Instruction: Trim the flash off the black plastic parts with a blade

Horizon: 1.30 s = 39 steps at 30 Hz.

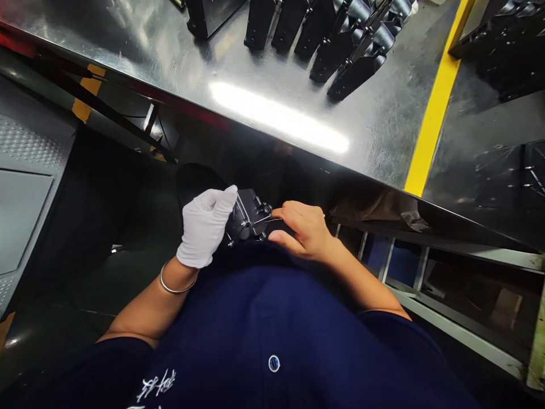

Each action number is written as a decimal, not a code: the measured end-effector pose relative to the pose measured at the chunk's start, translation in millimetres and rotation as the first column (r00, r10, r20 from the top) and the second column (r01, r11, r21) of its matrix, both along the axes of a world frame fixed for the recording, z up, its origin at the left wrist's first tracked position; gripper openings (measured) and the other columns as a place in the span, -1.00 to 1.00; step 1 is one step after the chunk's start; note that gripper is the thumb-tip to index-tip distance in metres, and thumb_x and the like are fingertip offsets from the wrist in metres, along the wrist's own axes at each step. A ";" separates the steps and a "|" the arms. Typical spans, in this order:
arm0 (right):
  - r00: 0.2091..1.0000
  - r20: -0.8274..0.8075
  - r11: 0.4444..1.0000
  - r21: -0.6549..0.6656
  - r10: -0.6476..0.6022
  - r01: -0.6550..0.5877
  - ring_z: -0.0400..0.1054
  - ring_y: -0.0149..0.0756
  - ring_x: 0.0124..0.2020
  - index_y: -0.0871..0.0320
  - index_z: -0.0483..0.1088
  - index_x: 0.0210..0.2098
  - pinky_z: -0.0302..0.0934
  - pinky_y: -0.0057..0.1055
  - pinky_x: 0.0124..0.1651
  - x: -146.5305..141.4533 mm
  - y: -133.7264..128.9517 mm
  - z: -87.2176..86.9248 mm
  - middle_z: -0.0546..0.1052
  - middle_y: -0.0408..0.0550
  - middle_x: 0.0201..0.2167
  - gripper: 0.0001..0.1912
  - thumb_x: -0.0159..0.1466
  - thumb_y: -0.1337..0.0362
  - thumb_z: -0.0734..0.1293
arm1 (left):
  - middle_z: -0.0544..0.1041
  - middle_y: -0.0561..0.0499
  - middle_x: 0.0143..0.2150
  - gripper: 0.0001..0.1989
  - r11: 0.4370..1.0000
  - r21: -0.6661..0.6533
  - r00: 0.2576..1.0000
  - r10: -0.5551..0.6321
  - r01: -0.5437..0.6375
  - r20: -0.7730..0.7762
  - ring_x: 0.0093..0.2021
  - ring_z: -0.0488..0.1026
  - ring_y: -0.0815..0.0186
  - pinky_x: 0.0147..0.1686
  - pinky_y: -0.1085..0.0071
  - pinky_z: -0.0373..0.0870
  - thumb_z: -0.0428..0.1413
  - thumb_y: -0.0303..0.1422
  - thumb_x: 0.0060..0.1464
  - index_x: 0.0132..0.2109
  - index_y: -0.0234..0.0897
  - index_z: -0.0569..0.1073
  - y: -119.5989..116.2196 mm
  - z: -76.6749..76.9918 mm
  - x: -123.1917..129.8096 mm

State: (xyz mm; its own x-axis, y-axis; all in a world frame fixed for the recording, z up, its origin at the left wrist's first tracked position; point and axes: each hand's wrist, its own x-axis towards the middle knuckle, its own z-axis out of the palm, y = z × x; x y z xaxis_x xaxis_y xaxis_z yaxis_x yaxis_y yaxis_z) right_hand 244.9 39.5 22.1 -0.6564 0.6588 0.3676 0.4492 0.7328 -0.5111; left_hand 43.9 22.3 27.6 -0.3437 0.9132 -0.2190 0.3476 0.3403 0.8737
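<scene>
A black part (pixel 252 211) with small posts and round fittings is held close to my body, below the table's edge. My left hand (pixel 206 226), in a white glove, is closed on the part's left side, thumb and fingers pressed together at its upper edge. Bare, my right hand (pixel 303 230) is at the part's right side. Its index finger reaches the fittings there, and its thumb is apart below. Whether the right fingers pinch anything small cannot be made out.
A shiny metal table (pixel 374 133) runs across the top, its edge beyond my hands. Several black parts (pixel 340 42) stand on it in a row. Yellow tape (pixel 432 125) crosses its right side. A metal rack (pixel 464 335) is at lower right, a grey panel (pixel 25 218) at left.
</scene>
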 end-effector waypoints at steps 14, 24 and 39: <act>1.000 -0.005 1.000 0.005 0.028 -0.028 -0.02 -0.62 -0.43 0.36 0.32 -0.50 -0.21 -0.61 -0.32 -6.2 -1.3 0.8 0.23 -0.07 -0.55 -0.39 0.31 -0.13 0.21 | 0.12 0.10 -0.64 -0.56 0.999 0.007 0.999 -0.043 0.043 0.005 -0.56 0.06 0.46 -0.51 0.48 0.14 0.10 -0.25 0.16 -0.62 -0.29 0.18 -2.7 -5.8 -1.0; 0.992 -0.117 0.990 -0.133 -0.056 0.040 0.05 -0.72 -0.52 0.37 0.32 -0.57 -0.12 -0.64 -0.40 -7.6 1.9 -12.7 0.27 -0.11 -0.61 -0.42 0.29 -0.06 0.28 | 0.21 0.10 -0.57 -0.60 0.994 -0.096 0.983 -0.028 0.047 0.182 -0.52 0.14 0.46 -0.51 0.53 0.17 0.08 -0.14 0.12 -0.54 -0.29 0.25 -3.8 -13.5 0.9; 0.537 0.052 0.441 -0.510 -0.842 0.739 0.32 -0.51 -0.35 0.42 0.36 0.14 0.21 -0.64 -0.34 92.6 68.7 34.3 0.47 0.09 -0.22 -0.09 0.07 -0.22 0.34 | 0.49 -0.16 -0.02 -0.26 0.978 -0.196 0.581 0.115 0.078 0.806 -0.04 0.47 0.20 -0.08 0.33 0.43 0.35 0.05 -0.23 0.00 -0.35 0.40 25.7 -27.1 28.2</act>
State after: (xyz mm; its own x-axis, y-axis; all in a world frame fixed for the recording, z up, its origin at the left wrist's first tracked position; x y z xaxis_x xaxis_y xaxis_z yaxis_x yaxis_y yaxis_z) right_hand 337.5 108.1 56.3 0.2833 0.9575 -0.0541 0.5756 -0.2149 -0.7890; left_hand 72.1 48.0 0.5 0.0490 0.8146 -0.5780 -0.4792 0.5269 0.7019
